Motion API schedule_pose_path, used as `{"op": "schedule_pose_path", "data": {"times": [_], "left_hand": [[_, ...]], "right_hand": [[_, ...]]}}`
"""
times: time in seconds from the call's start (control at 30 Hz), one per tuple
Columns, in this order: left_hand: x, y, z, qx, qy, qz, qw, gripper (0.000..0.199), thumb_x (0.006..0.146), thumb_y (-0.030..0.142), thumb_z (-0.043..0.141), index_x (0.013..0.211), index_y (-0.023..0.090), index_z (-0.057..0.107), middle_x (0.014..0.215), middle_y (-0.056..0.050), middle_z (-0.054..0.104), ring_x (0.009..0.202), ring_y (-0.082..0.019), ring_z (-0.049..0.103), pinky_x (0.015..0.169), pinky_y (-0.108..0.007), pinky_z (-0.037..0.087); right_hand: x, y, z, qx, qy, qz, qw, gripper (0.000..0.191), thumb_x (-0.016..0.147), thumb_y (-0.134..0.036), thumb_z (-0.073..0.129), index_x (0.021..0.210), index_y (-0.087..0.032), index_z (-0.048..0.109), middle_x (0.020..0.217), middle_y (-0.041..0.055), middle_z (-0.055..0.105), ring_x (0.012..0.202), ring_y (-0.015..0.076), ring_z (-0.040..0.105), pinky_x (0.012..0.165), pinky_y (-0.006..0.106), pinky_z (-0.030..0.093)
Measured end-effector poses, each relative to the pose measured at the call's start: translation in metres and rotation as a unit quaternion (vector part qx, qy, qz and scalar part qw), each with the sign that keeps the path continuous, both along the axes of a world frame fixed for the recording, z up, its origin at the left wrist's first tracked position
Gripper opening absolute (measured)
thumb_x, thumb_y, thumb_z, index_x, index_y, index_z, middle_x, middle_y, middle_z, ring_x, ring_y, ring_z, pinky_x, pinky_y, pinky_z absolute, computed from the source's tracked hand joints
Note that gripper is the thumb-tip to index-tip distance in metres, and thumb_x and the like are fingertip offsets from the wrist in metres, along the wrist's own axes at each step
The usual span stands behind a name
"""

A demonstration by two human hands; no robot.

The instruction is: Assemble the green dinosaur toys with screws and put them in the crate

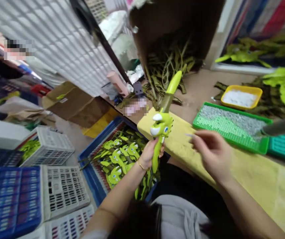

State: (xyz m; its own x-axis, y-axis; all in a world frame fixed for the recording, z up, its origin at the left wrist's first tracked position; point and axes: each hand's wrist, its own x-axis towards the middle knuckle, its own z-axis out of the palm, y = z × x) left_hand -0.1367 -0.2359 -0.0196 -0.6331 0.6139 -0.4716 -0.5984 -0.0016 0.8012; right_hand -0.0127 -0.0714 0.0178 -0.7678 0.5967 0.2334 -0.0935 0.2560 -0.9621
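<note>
My left hand [150,153] is closed around a lime-green toy [160,127] with a creature's head, white patches and a blue eye. Its long green tip [174,83] points up toward the large box. To the right, over the yellow padded board [179,132], my right hand [208,147] is raised with thumb and forefinger pinched together. A small pale sliver [189,135] sticks out from that pinch; motion blur hides what it is. Beyond this hand lies a green tray [232,126] of small grey pieces.
A blue crate [92,146] of similar green toys stands at lower left of the board. Dark green strips [167,63] spill from a cardboard box [142,36]. A yellow dish [259,96] holds white bits. White crates [64,189] stand at left; a person is behind the slatted panel.
</note>
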Motion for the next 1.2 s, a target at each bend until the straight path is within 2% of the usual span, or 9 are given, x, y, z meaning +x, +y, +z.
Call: {"op": "schedule_pose_path", "data": {"times": [0.17,0.37,0.57,0.87,0.97,1.03,1.1,1.13,1.2], "left_hand": [[0.014,0.007,-0.004,0.018,-0.003,-0.002,1.000,0.058,0.063,0.069,0.072,0.079,0.016,0.057,0.049,0.005,0.048,0.038,-0.005,0.037,0.037,-0.018,0.029],[0.016,0.004,-0.011,-0.008,0.009,-0.002,1.000,0.060,0.063,0.073,0.069,0.070,0.015,0.056,0.047,0.004,0.047,0.039,-0.006,0.038,0.040,-0.020,0.029],[0.012,0.000,-0.013,-0.039,0.076,0.020,0.996,0.063,0.061,0.075,0.069,0.071,0.015,0.054,0.049,0.004,0.046,0.041,-0.006,0.038,0.041,-0.022,0.029],[-0.001,-0.067,-0.024,-0.137,0.138,0.083,0.977,0.058,0.062,0.071,0.070,0.070,0.016,0.052,0.054,0.004,0.046,0.046,-0.006,0.037,0.044,-0.021,0.030],[-0.001,-0.089,-0.030,-0.178,0.165,0.093,0.966,0.056,0.067,0.072,0.064,0.075,0.016,0.054,0.058,0.002,0.051,0.049,-0.008,0.041,0.046,-0.022,0.032],[-0.003,-0.103,-0.035,-0.207,0.187,0.088,0.956,0.054,0.068,0.070,0.062,0.072,0.017,0.053,0.057,0.002,0.050,0.049,-0.009,0.041,0.047,-0.023,0.032],[-0.007,-0.115,-0.040,-0.235,0.214,0.082,0.944,0.051,0.068,0.067,0.063,0.068,0.017,0.052,0.055,0.002,0.048,0.050,-0.009,0.039,0.049,-0.023,0.031],[-0.009,-0.121,-0.042,-0.250,0.231,0.078,0.937,0.048,0.069,0.065,0.063,0.067,0.017,0.052,0.055,0.002,0.048,0.051,-0.009,0.038,0.050,-0.023,0.030],[-0.011,-0.129,-0.047,-0.282,0.266,0.069,0.919,0.042,0.073,0.058,0.061,0.067,0.018,0.052,0.056,0.002,0.048,0.052,-0.010,0.039,0.052,-0.024,0.031]], "right_hand": [[-0.043,-0.041,-0.007,-0.119,0.029,0.028,0.992,0.018,0.081,-0.038,0.062,0.083,-0.020,0.062,0.073,0.0005,0.067,0.060,0.0109,0.061,0.054,0.025,0.052],[-0.043,-0.046,-0.014,-0.111,0.034,-0.011,0.993,0.015,0.081,-0.035,0.062,0.083,-0.021,0.061,0.071,0.0000,0.065,0.058,0.0100,0.058,0.054,0.024,0.050],[-0.049,-0.054,-0.018,-0.126,0.040,0.036,0.991,0.014,0.085,-0.035,0.060,0.088,-0.021,0.062,0.076,0.0004,0.066,0.063,0.0109,0.061,0.058,0.025,0.053],[-0.070,-0.118,-0.040,-0.228,0.003,0.137,0.964,0.019,0.087,-0.041,0.057,0.089,-0.022,0.056,0.076,-0.0002,0.065,0.064,0.0116,0.063,0.062,0.027,0.055],[-0.076,-0.120,-0.041,-0.254,-0.020,0.194,0.947,0.028,0.086,-0.050,0.056,0.090,-0.023,0.053,0.075,-0.0008,0.065,0.063,0.0121,0.063,0.063,0.028,0.056],[-0.084,-0.106,-0.043,-0.167,-0.076,0.232,0.955,0.036,0.085,-0.055,0.056,0.099,-0.022,0.053,0.077,0.0004,0.066,0.064,0.0142,0.063,0.064,0.030,0.055],[-0.095,-0.087,-0.048,0.016,-0.179,0.190,0.965,0.045,0.086,-0.057,0.055,0.112,-0.020,0.052,0.089,0.0070,0.068,0.074,0.0192,0.066,0.068,0.034,0.055],[-0.101,-0.078,-0.052,0.117,-0.240,0.147,0.952,0.048,0.087,-0.055,0.053,0.118,-0.017,0.051,0.098,0.0124,0.068,0.080,0.0233,0.067,0.072,0.038,0.054],[-0.113,-0.065,-0.058,0.260,-0.339,0.094,0.899,0.050,0.091,-0.047,0.048,0.127,-0.011,0.047,0.109,0.0218,0.064,0.089,0.0317,0.067,0.075,0.045,0.053]]}}
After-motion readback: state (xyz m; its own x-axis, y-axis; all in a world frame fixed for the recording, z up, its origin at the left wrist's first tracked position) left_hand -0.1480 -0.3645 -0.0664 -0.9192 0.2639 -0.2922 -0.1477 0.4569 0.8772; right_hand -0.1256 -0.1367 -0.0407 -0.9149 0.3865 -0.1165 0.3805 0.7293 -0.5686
